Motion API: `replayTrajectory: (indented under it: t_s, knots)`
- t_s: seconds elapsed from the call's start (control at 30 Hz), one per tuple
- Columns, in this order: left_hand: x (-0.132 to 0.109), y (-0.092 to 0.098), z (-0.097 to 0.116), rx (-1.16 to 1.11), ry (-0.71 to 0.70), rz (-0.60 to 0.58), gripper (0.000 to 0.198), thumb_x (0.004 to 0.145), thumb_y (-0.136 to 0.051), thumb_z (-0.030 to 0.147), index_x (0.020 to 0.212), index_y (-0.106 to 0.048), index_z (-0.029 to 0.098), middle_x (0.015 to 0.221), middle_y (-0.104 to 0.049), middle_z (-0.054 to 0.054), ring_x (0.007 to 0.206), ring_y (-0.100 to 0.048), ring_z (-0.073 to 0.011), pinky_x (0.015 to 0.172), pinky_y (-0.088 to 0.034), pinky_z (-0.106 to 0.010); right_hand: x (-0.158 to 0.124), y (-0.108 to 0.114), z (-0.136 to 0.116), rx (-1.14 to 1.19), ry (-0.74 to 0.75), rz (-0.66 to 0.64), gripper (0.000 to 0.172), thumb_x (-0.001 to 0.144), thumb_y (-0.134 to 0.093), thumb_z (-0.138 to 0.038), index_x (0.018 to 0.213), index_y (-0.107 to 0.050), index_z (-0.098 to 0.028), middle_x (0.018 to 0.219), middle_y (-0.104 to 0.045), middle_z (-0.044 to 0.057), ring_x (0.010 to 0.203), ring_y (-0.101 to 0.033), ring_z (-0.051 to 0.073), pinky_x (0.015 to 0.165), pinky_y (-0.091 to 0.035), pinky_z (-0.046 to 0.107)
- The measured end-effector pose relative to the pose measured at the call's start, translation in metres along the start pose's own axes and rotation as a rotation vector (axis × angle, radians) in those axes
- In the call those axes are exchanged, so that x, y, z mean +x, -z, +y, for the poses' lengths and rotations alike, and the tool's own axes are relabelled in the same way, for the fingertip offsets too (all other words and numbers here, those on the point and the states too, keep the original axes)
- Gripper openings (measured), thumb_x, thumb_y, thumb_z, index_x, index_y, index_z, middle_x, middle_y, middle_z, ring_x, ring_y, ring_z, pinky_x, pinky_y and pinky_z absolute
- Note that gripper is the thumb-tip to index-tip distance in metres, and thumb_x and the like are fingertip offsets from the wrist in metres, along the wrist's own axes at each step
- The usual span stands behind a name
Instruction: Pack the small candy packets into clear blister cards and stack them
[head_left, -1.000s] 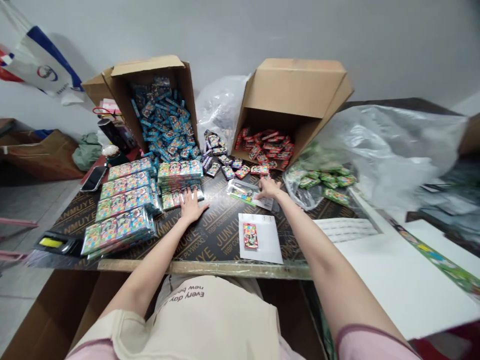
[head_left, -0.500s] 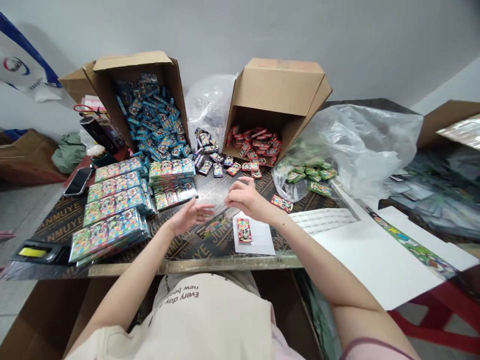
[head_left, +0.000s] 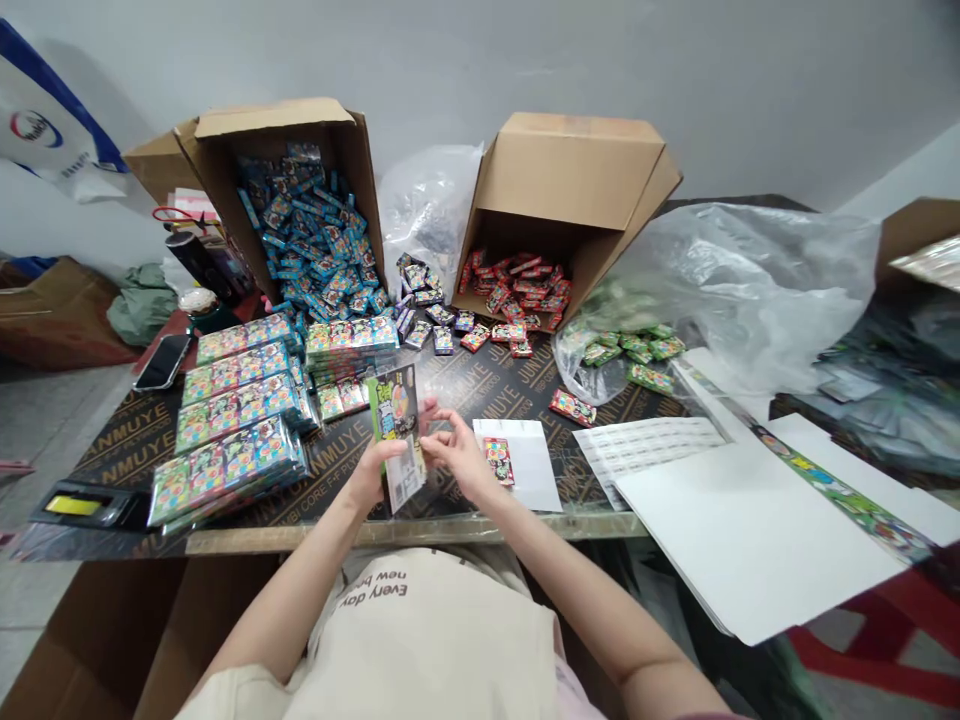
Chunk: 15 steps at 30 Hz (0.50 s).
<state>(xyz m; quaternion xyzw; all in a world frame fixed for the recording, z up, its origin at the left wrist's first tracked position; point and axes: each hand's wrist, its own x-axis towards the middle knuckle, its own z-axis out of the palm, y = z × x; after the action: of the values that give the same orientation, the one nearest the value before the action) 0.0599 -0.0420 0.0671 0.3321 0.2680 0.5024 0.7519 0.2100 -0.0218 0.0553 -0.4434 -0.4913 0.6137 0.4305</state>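
Grip closed: left hand (head_left: 367,478) and right hand (head_left: 459,448) both pinch 1 printed card in a clear sleeve (head_left: 396,430), tilted upright above the plywood table (head_left: 480,385), with 1 small red-edged pack (head_left: 499,461) on a white sheet (head_left: 534,480) just right of the grip.

Bright even light, soft faint shadows, sharp focus, warped wide-angle edges

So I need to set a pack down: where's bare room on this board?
Bare plywood lies between the loose red packs and the white sheet. A narrower strip lies right of the sheet. The left is crowded with stacked packs.
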Motion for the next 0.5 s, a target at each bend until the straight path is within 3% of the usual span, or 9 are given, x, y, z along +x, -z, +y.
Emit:
replayTrajectory:
  t_s: [0.1,0.17,0.27,0.33,0.43,0.5]
  knots:
    - [-0.008,-0.001,-0.001,0.064,0.016,0.076,0.056,0.071,-0.060,0.049,0.116,-0.064,0.015,0.112,-0.068,-0.011,0.115,-0.056,-0.0327,0.097,-0.043,-0.042,-0.006,-0.004,0.004,-0.316,0.327,0.295,0.042,0.068,-0.073,-0.032,0.102,-0.051,-0.022,0.094,-0.063,0.004,0.088,-0.060,0.021,0.079,-0.048,0.037]
    - [-0.014,0.001,-0.003,0.167,0.057,0.075,0.054,0.071,-0.061,0.048,0.114,-0.066,0.015,0.109,-0.069,-0.010,0.112,-0.057,-0.0322,0.092,-0.044,-0.039,-0.005,0.002,-0.006,-0.482,0.520,0.339,0.039,0.071,-0.073,-0.032,0.104,-0.054,-0.022,0.104,-0.061,0.007,0.098,-0.056,0.023,0.087,-0.044,0.039]
    - [-0.018,0.003,-0.006,0.301,0.114,0.006,0.054,0.068,-0.066,0.049,0.110,-0.068,0.015,0.104,-0.070,-0.011,0.106,-0.059,-0.0321,0.082,-0.046,-0.035,-0.003,0.015,-0.024,-0.614,0.629,0.198,0.035,0.074,-0.072,-0.034,0.104,-0.057,-0.023,0.098,-0.063,0.006,0.094,-0.056,0.023,0.085,-0.043,0.038]
    - [-0.017,0.003,-0.006,0.344,0.125,-0.048,0.057,0.067,-0.067,0.051,0.111,-0.068,0.015,0.107,-0.069,-0.011,0.102,-0.060,-0.0322,0.078,-0.046,-0.035,-0.001,0.020,-0.032,-0.676,0.636,0.102,0.028,0.073,-0.074,-0.036,0.092,-0.060,-0.022,0.087,-0.063,0.004,0.086,-0.057,0.021,0.081,-0.041,0.037]
    - [-0.015,0.002,-0.004,0.346,0.097,-0.091,0.068,0.064,-0.071,0.050,0.121,-0.062,0.016,0.119,-0.064,-0.011,0.109,-0.056,-0.0332,0.087,-0.043,-0.038,-0.001,0.025,-0.037,-0.759,0.640,-0.105,0.023,0.072,-0.076,-0.036,0.072,-0.060,-0.020,0.075,-0.062,0.001,0.079,-0.055,0.019,0.080,-0.037,0.036]
    - [-0.015,0.002,-0.003,0.349,0.061,-0.090,0.075,0.060,-0.076,0.045,0.127,-0.057,0.017,0.125,-0.060,-0.011,0.117,-0.051,-0.0335,0.097,-0.038,-0.040,-0.002,0.026,-0.038,-0.797,0.630,-0.261,0.022,0.071,-0.077,-0.033,0.072,-0.061,-0.019,0.076,-0.063,0.001,0.082,-0.055,0.019,0.084,-0.035,0.036]
